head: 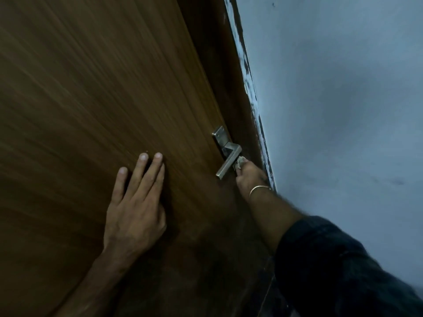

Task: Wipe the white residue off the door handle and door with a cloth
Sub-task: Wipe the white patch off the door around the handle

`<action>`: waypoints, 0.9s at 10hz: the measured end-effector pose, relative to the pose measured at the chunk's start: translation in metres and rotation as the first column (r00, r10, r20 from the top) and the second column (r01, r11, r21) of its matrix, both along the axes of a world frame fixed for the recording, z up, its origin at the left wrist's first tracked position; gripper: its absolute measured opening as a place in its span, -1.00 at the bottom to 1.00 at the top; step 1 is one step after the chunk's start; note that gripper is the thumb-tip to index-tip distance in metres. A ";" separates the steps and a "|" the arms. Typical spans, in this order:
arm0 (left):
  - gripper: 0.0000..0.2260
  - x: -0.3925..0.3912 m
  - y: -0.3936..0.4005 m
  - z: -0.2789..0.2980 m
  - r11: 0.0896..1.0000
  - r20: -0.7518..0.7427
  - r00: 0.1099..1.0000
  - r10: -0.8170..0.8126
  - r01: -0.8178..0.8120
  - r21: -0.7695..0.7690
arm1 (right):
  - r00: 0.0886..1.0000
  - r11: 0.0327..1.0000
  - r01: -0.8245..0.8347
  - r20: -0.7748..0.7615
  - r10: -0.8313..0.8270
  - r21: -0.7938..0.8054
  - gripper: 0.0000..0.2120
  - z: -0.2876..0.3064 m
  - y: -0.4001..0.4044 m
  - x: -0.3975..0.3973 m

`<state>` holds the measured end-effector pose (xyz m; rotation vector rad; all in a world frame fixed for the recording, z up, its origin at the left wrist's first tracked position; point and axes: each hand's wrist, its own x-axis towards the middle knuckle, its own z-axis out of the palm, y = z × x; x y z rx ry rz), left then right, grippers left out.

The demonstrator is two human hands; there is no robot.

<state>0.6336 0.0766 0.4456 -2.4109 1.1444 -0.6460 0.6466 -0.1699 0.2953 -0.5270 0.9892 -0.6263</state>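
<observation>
While the left hand [135, 202] presses flat on the door [91, 99], the right hand [248, 175] pinches a soft, crumpled cloth [239, 163] against the rigid metal door handle [229, 161] near the door's right edge.

door handle [229, 156] left of wall [343, 110]

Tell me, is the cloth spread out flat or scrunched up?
Scrunched up. The cloth shows only as a small crumpled wad pinched in the right hand, right beside the door handle.
</observation>
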 end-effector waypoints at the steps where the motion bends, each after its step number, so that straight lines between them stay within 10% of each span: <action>1: -0.27 0.002 0.001 0.000 1.000 -0.002 1.000 -0.014 0.014 0.011 | 0.978 0.966 -0.194 -0.106 0.177 -0.172 -0.75 -0.014 0.004 0.003; 2: -0.27 0.003 0.001 0.000 1.000 -0.001 1.000 -0.022 0.022 0.007 | 0.925 0.846 -0.371 -0.234 0.300 -0.383 -0.71 -0.004 -0.002 -0.008; 3: -0.27 -0.001 0.000 -0.001 1.000 -0.003 1.000 -0.013 0.013 -0.012 | 0.969 0.980 -0.187 0.150 0.194 -0.062 -0.78 0.031 -0.031 -0.009; 4: -0.31 -0.002 0.000 -0.001 1.000 0.001 1.000 -0.021 0.021 -0.018 | 0.975 0.949 -0.169 0.185 0.122 0.265 -0.85 0.061 -0.044 -0.011; 6: -0.37 0.000 0.002 -0.001 0.999 0.009 0.999 -0.031 0.032 -0.037 | 0.979 0.971 -0.203 0.003 0.205 -0.125 -0.75 0.025 -0.051 0.009; 7: -0.39 0.000 0.001 -0.002 0.998 0.023 0.999 -0.047 0.048 -0.047 | 0.992 0.988 0.076 -0.092 -0.089 -0.136 -0.55 0.071 -0.013 -0.015; 9: -0.37 0.000 -0.002 -0.001 0.998 0.017 1.000 -0.024 0.025 -0.058 | 0.953 0.577 -0.209 -0.297 -0.061 -0.789 -0.77 0.080 -0.009 -0.028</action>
